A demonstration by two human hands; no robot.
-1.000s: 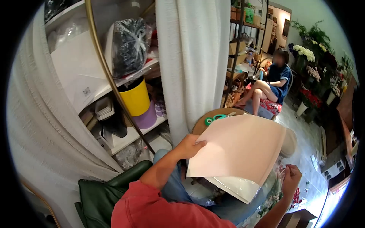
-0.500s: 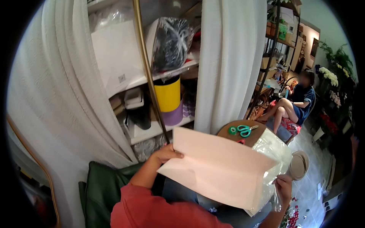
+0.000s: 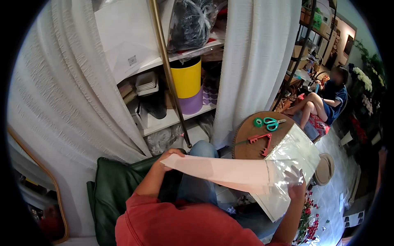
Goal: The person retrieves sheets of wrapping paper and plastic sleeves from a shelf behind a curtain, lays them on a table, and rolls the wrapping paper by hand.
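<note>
My left hand (image 3: 172, 153) is closed on the left end of a pale pink sheet of wrapping paper (image 3: 221, 169), thumb on top. The sheet bows across my lap, and its right end lies under or inside clear plastic film (image 3: 283, 169). My right hand (image 3: 294, 184) is at that film, its fingers spread and seen partly through the plastic. Cream sheets in clear plastic (image 3: 297, 147) extend from the round wooden table down beneath the pink sheet.
On the round wooden table (image 3: 243, 151) lie green-handled scissors (image 3: 271, 124), a green tape roll (image 3: 257, 122) and a red toothed tool (image 3: 262, 141). A beige round stool (image 3: 324, 169) stands right. Red flowers (image 3: 310, 221) lie on the floor. Another person (image 3: 330, 96) sits farther back.
The pink sheet has tipped from broad side up to a narrow curved band. My right hand has gone from a pinch to spread fingers. The view has shifted, showing more of the table.
</note>
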